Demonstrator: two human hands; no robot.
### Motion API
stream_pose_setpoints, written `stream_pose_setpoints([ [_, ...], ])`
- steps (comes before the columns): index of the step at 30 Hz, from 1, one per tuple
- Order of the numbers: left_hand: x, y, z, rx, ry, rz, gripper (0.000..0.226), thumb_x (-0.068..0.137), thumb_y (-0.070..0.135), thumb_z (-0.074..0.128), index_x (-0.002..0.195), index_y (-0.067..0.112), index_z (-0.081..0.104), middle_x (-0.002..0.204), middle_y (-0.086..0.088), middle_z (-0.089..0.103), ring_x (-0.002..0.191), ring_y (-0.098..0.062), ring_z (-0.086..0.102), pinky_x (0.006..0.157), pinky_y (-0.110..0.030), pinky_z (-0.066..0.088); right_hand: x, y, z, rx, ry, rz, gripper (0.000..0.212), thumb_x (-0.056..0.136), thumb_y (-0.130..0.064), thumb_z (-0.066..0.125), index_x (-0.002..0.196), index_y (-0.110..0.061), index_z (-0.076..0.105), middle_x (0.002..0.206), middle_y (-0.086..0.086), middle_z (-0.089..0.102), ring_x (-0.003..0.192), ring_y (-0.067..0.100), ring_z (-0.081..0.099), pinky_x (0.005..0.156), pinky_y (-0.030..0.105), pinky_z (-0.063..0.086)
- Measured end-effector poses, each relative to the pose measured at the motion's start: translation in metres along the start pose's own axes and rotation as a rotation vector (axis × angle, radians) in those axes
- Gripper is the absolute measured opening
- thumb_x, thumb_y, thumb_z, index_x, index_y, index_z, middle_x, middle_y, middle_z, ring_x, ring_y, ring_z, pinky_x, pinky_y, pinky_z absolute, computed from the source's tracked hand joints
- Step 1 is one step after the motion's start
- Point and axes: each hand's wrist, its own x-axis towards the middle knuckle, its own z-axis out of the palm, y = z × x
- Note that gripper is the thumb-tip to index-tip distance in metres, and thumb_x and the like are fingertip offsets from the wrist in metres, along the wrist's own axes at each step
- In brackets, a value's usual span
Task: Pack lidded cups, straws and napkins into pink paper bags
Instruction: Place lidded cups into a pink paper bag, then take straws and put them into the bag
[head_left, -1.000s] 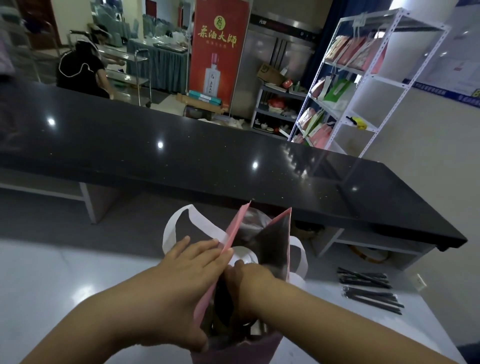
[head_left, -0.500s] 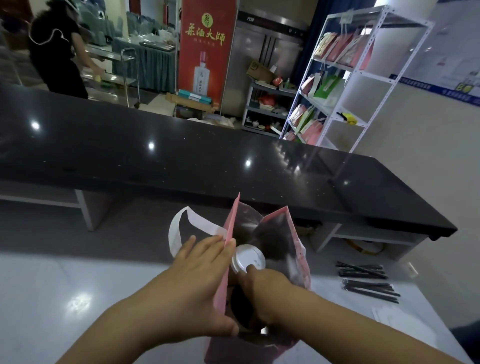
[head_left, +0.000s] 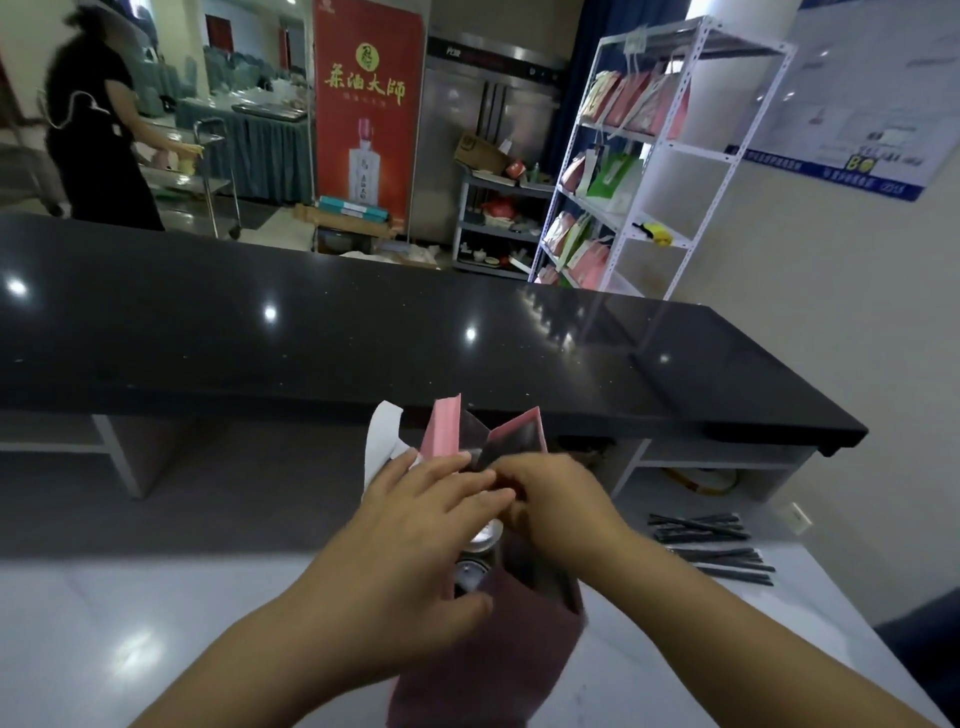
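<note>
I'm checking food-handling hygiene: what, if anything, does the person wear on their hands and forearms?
Nothing that shows. The left hand and right hand are bare, with no gloves or visible rings. Both forearms are bare to the frame's edge: no sleeves, watch or bracelets in view.

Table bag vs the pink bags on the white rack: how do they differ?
Table bag stands on the white table, mouth open; rack bags lean tilted on the white rack. Cup lids show inside the table bag; the rack bags' contents are hidden. Left hand and right hand are on the table bag; nobody touches the rack bags. Both are pink paper.
</note>
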Motion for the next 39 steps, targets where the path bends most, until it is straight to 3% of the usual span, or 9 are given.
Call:
stream_pose_setpoints([
  [4, 0.03, 0.036, 0.009, -0.029, 0.041, -0.045, 0.058, 0.075, 0.054, 0.041, 0.13, 0.037, 0.048, 0.133, 0.02, 0.049, 0.132, -0.005, 0.032, 0.114, -0.035, 0.015, -0.011, 0.03, -0.007, 0.122, 0.307, -0.056, 0.011, 0.088, -0.019, 0.062, 0.095, -0.019, 0.07, 0.09, -0.004, 0.068, 0.08, 0.008, 0.061, 0.072, 0.028, 0.053],
  [10, 0.092, 0.105, 0.063, 0.033, 0.012, -0.056, 0.043, 0.092, 0.042, 0.04, 0.134, 0.034, 0.037, 0.139, 0.013, 0.042, 0.13, -0.009, 0.029, 0.111, -0.029, 0.01, -0.046, 0.134, -0.016, 0.163, 0.456, 0.026, 0.008, 0.087, -0.014, 0.063, 0.092, -0.016, 0.069, 0.085, -0.006, 0.065, 0.076, 0.005, 0.059, 0.069, 0.017, 0.05],
  [15, 0.152, 0.158, 0.126, 0.132, -0.062, -0.067, 0.036, 0.095, 0.028, 0.042, 0.13, 0.024, 0.043, 0.136, 0.004, 0.046, 0.125, -0.018, 0.036, 0.109, -0.035, 0.017, -0.085, 0.256, -0.017, 0.096, 0.349, 0.257, 0.008, 0.087, -0.016, 0.062, 0.089, -0.019, 0.069, 0.086, -0.007, 0.065, 0.076, 0.009, 0.058, 0.068, 0.026, 0.051],
  [21, 0.21, 0.166, 0.216, 0.151, -0.157, -0.195, 0.036, 0.089, 0.014, 0.041, 0.124, 0.022, 0.048, 0.12, 0.002, 0.054, 0.114, -0.022, 0.044, 0.095, -0.031, 0.028, -0.116, 0.375, -0.005, -0.034, 0.032, 0.476, 0.015, 0.09, -0.022, 0.056, 0.091, -0.024, 0.07, 0.093, -0.004, 0.069, 0.079, 0.014, 0.06, 0.064, 0.026, 0.045],
  [30, 0.259, 0.15, 0.315, 0.098, -0.319, -0.407, 0.035, 0.081, 0.009, 0.051, 0.112, 0.021, 0.06, 0.113, -0.003, 0.06, 0.106, -0.026, 0.053, 0.084, -0.031, 0.041, -0.106, 0.443, 0.025, -0.103, -0.18, 0.301, 0.032, 0.088, -0.022, 0.057, 0.12, -0.024, 0.06, 0.124, -0.005, 0.054, 0.108, 0.017, 0.054, 0.081, 0.025, 0.043],
  [39, 0.278, 0.145, 0.352, 0.002, -0.327, -0.475, 0.026, 0.082, 0.024, 0.051, 0.107, 0.024, 0.058, 0.113, -0.001, 0.054, 0.104, -0.024, 0.052, 0.072, -0.028, 0.039, -0.088, 0.472, 0.033, -0.171, -0.245, 0.176, 0.024, 0.086, -0.023, 0.056, 0.108, -0.022, 0.064, 0.115, -0.003, 0.058, 0.106, 0.017, 0.053, 0.077, 0.026, 0.043],
])
